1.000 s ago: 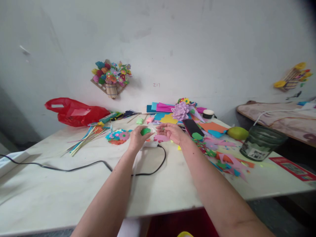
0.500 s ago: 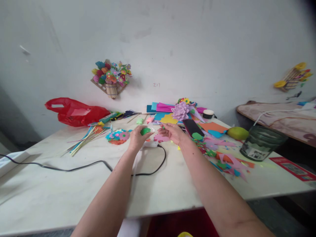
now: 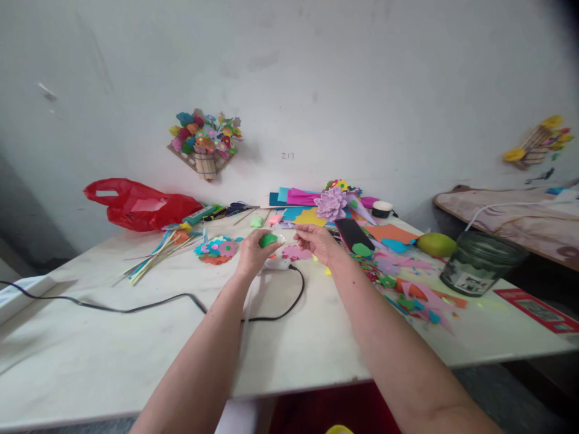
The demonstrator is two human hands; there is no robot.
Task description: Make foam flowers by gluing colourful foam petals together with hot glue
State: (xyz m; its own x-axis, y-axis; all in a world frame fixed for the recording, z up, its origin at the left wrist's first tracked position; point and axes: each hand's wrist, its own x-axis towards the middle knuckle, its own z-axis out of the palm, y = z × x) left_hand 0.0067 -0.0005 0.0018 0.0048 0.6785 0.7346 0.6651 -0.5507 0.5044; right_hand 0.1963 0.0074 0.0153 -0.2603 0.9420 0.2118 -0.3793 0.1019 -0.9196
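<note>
Near the middle of the white table (image 3: 136,355), my left hand (image 3: 254,252) is closed on a green piece (image 3: 268,240), with something clear beside its fingertips. Just to the right is my right hand (image 3: 316,243), its fingers bent and drawn together; what they pinch, if anything, is too small to make out. The two hands are a small gap apart. Beyond and below them lies a pink scalloped piece (image 3: 296,252). Left of my left hand are blue, pink and orange scalloped pieces (image 3: 216,249).
A black cable (image 3: 154,305) crosses the table. At the back left sits a red plastic bag (image 3: 136,205) near thin strips (image 3: 156,259). Toward the right are a phone (image 3: 354,235), coloured scraps (image 3: 423,298), a yellow-green fruit (image 3: 436,245) and a green jar (image 3: 480,262).
The small green bit seen at my right fingertips earlier no longer shows, and those fingers have drawn closer together. My left hand keeps its hold on the green piece.
</note>
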